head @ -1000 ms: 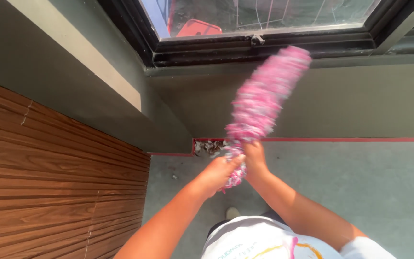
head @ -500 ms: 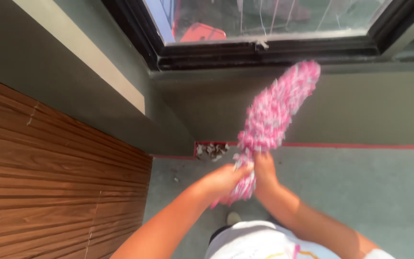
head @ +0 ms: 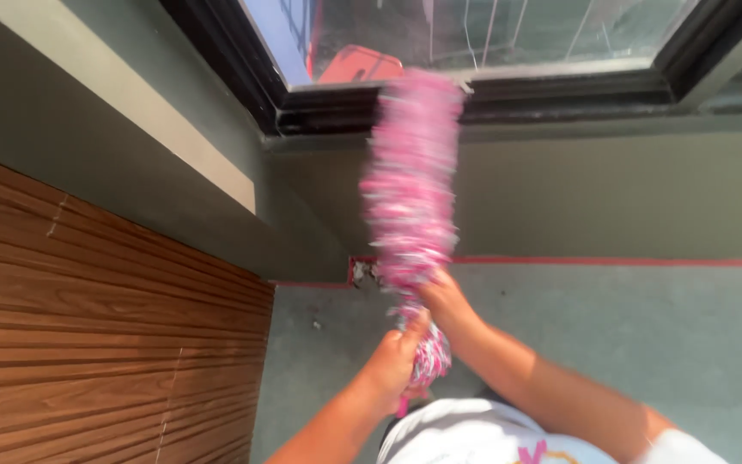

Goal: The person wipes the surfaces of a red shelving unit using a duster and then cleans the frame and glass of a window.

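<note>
Below the window point(head: 474, 34), both hands' grip closed on the pink duster point(head: 412, 198): left hand point(head: 395, 361), right hand point(head: 444, 296).

Grey floor point(head: 697, 344), red tape line point(head: 629, 261) along its wall edge, small debris patch point(head: 362, 271) in the corner

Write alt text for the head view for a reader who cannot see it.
Both hands grip a fluffy pink-and-white duster, the left hand low on it and the right hand just above, its blurred head reaching the black window frame. A wood-slat panel stands left, above the grey floor.
</note>
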